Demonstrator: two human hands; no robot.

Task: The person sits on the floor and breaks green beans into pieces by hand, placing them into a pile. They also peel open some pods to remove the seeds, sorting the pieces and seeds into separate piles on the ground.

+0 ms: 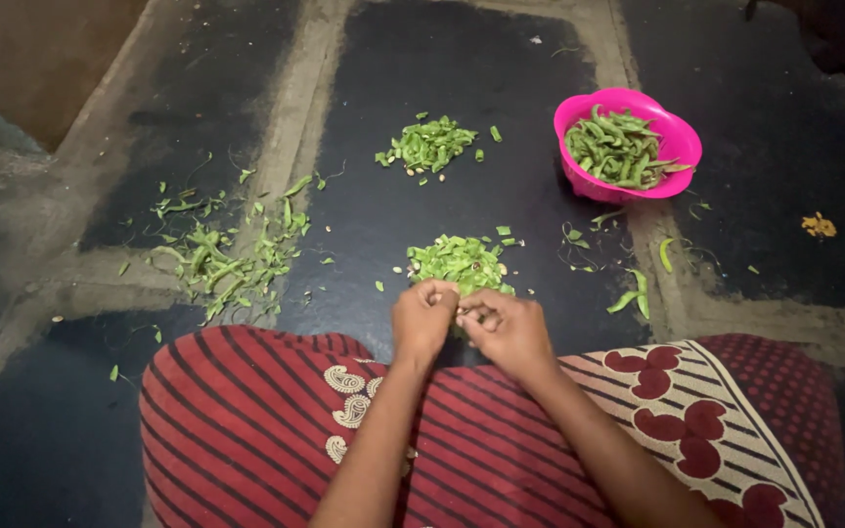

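My left hand (423,321) and my right hand (507,332) meet just above my lap, fingers pinched together on a small piece of green bean that is mostly hidden between them. Right in front of them lies a pile of cut green bean pieces (459,263) on the dark floor. A second, smaller pile of cut pieces (429,144) lies farther away. A pink bowl (579,176) holding whole green beans (618,149) stands at the far right.
Stringy bean trimmings (230,259) are scattered on the floor to the left. Loose beans (635,293) lie near the bowl. My knees are covered by red striped patterned cloth (246,420). A small yellow scrap (819,226) lies at the right.
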